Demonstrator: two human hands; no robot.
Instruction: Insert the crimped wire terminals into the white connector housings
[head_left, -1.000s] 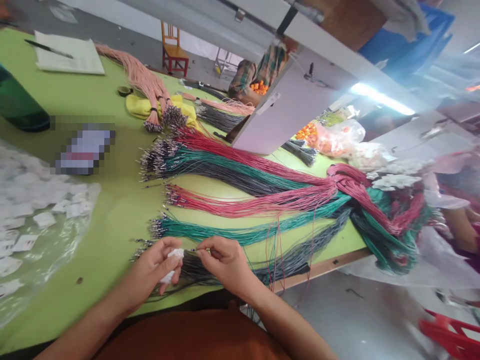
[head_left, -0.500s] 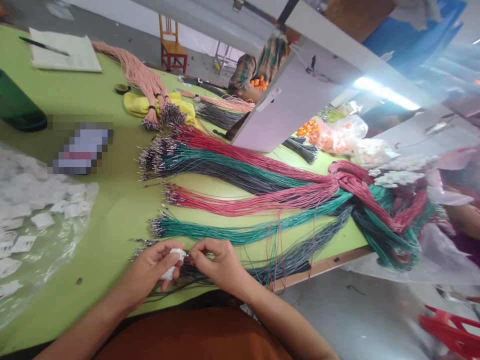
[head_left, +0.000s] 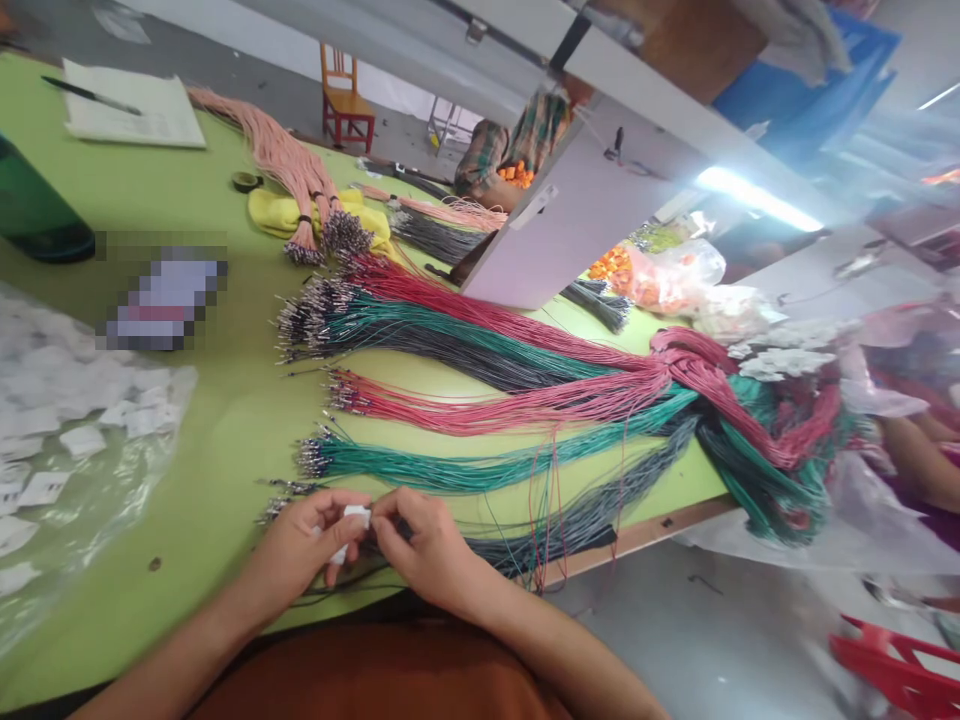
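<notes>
My left hand (head_left: 315, 535) is closed around a white plastic connector housing (head_left: 355, 517), its thumb pressed on the front. Right beside it, my right hand (head_left: 420, 545) pinches a thin wire end against the housing's edge; the fingers mostly hide it. Beneath and beyond both hands lie dark grey wires (head_left: 585, 515) with metal terminals at their left ends. Above these run a green wire bundle (head_left: 420, 465) and a red wire bundle (head_left: 450, 408), also tipped with terminals.
White housings (head_left: 82, 440) lie on a plastic bag at left. A phone (head_left: 161, 300), a green bottle (head_left: 37, 210) and paper (head_left: 131, 105) sit beyond. A white panel (head_left: 555, 220) stands upright at the back. Wires hang off the table's right edge. A co-worker's plaid sleeve (head_left: 484, 155) shows behind.
My right fingers have moved slightly left, up against the housing, and the gap between the hands has narrowed. The camera view has shifted slightly.
</notes>
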